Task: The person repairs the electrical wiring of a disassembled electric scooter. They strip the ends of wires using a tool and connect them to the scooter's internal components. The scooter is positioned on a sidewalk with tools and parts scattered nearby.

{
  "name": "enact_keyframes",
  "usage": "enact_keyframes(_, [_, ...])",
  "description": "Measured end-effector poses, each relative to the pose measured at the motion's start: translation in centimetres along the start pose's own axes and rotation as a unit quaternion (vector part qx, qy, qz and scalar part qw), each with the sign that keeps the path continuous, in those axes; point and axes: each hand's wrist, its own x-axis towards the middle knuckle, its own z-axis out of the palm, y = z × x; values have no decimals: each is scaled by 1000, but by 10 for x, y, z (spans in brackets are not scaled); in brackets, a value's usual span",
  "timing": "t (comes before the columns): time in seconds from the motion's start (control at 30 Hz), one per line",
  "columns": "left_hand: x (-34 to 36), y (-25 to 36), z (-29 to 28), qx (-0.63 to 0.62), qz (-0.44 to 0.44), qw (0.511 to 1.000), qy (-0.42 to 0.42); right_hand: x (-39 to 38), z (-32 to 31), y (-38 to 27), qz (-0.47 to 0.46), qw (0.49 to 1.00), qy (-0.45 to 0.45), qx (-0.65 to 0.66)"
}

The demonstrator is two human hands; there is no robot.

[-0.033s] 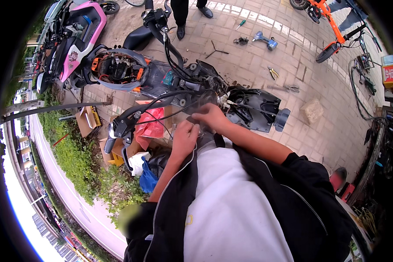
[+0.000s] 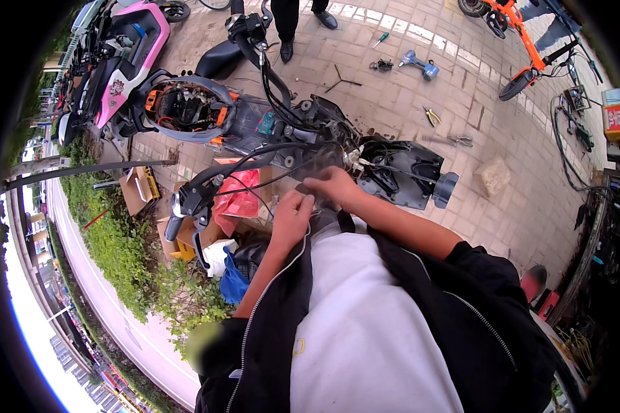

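Close in front of my body, my left hand [image 2: 293, 215] is closed with its fingers pinched together; whatever they hold is too small or hidden to name. Beside it, a little farther right, my right hand [image 2: 334, 187] has curled fingers, with a small dark piece [image 2: 302, 188] at the fingertips that I cannot make out. Both hands are just on the near side of a partly stripped electric scooter [image 2: 255, 120]. Its handlebar [image 2: 207, 177] and black cables lie left of my hands. The scooter's exposed front part [image 2: 406, 168] extends to the right.
On the paving beyond lie a blue power drill [image 2: 419, 65], pliers [image 2: 431, 115], a green-handled screwdriver [image 2: 381, 39] and a three-armed wrench [image 2: 342, 80]. A stone block [image 2: 492, 176] sits at right. Red plastic [image 2: 237, 195] and a blue bag [image 2: 234, 281] are left. A person's shoes [image 2: 286, 51] stand beyond.
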Motion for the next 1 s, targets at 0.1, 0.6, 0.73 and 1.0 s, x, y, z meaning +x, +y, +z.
enact_keyframes(0.1, [-4, -26, 4, -228, -158, 961, -8, -7, 4, 9, 153, 918, -180, 320])
enact_keyframes(0.6, [-2, -19, -8, 176, 108, 978, 13, -11, -22, 20, 91, 933, -205, 282])
enact_keyframes(0.73, [-1, -25, -10, 109, -28, 989, -95, -8, -18, 22, 56, 962, -185, 193])
enact_keyframes(1.0, [35, -59, 25, -279, -264, 908, -167, -23, -20, 18, 56, 970, -157, 178])
